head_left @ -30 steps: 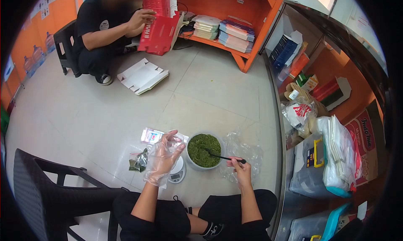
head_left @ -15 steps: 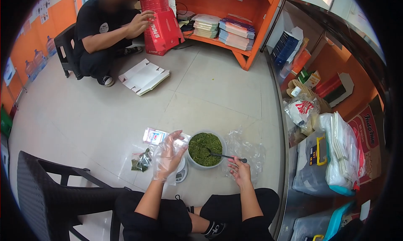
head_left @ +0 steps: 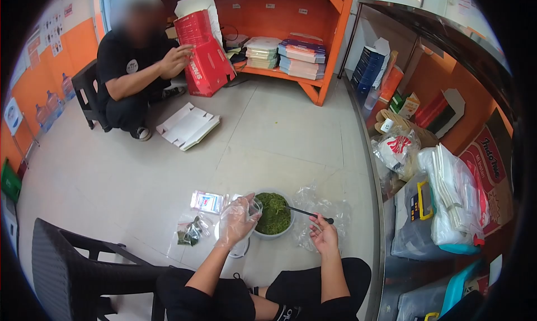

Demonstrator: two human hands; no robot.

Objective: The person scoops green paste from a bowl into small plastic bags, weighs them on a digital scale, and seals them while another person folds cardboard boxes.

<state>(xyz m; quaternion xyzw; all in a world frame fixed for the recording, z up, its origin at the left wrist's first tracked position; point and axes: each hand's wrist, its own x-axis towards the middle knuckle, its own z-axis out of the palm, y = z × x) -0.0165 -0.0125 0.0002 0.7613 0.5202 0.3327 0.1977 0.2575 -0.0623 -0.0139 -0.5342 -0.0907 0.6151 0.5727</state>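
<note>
My left hand [head_left: 238,220], in a clear plastic glove, is closed around a small clear plastic bag [head_left: 257,207] at the left rim of a round tub [head_left: 292,225]. The tub is filled with chopped green leaves [head_left: 272,216]. Between the fingers of my bare right hand [head_left: 324,235] is the dark handle of a spoon [head_left: 309,213]; its bowl end is over the leaves. A white kitchen scale [head_left: 240,248] lies partly hidden beneath my left hand and wrist. To its left are a bag with green leaves [head_left: 192,231] and a packet of clear bags [head_left: 208,202].
Crumpled clear plastic [head_left: 321,209] lies right of the tub. A black chair [head_left: 70,259] stands at my left, a metal shelf with bins [head_left: 411,226] at my right. Across the floor, a seated person [head_left: 137,69] handles a red box [head_left: 210,69] near a flat white carton [head_left: 188,125].
My left hand has moved toward the tub with its fingers curled in. The spoon has shifted right and its end has risen in the leaves. The view has tilted up slightly.
</note>
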